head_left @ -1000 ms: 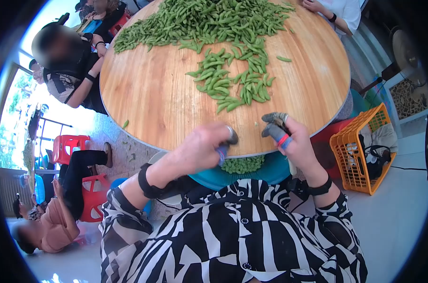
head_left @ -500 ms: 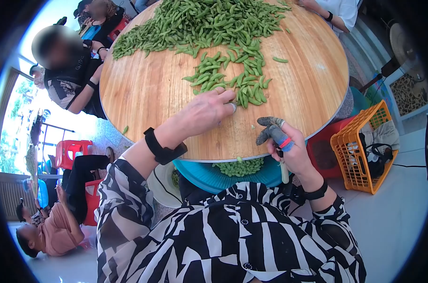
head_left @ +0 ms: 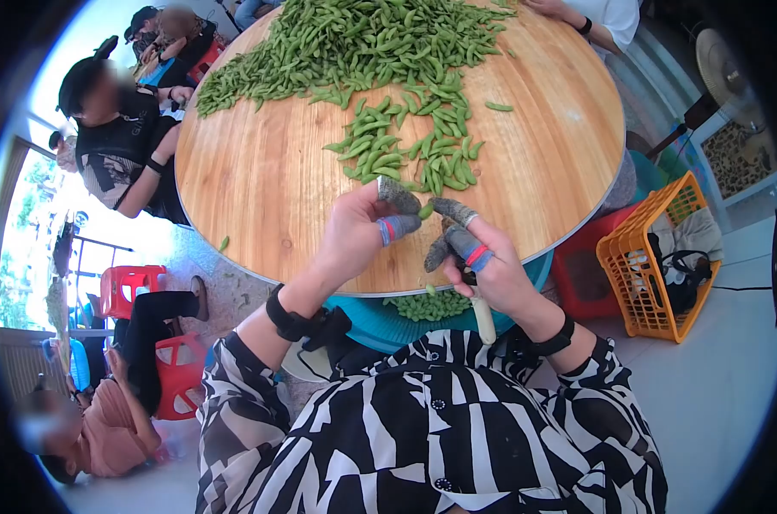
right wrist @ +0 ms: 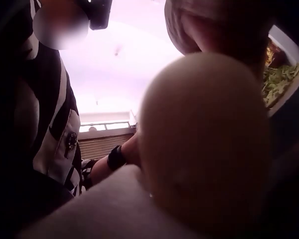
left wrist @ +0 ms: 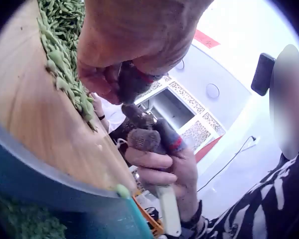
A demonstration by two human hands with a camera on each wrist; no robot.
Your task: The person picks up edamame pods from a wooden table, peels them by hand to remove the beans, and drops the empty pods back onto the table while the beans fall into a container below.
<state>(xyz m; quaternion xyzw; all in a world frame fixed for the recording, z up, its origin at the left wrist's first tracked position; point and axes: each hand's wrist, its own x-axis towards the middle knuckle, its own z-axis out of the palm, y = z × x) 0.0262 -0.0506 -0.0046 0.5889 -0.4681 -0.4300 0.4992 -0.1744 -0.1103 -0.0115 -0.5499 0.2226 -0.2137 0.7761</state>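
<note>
My left hand point(head_left: 350, 231), with grey finger cots on thumb and forefinger, pinches a green edamame pod point(head_left: 426, 210) over the front of the table. Opposite it is my right hand point(head_left: 495, 265), its cot-covered fingertips point(head_left: 453, 211) right at the pod. Curled lower fingers of that hand grip a tool with a pale, cream handle point(head_left: 484, 322); its working end is hidden in the hand. In the left wrist view the handle point(left wrist: 168, 211) points down from the fist. Loose edamame pods point(head_left: 371, 141) lie just beyond my hands, in front of a large heap point(head_left: 363, 43).
Under the front edge of the round wooden table point(head_left: 260, 197) is a teal basin point(head_left: 354, 313) with shelled beans point(head_left: 427, 307). One bean point(left wrist: 122, 191) sits at the table's rim. An orange crate point(head_left: 641, 300) stands to the right. Other people sit at the left and far side.
My left hand reached forward to the loose pods, then came back with one to my right hand. The right hand moved slightly left, still holding the pale-handled tool.
</note>
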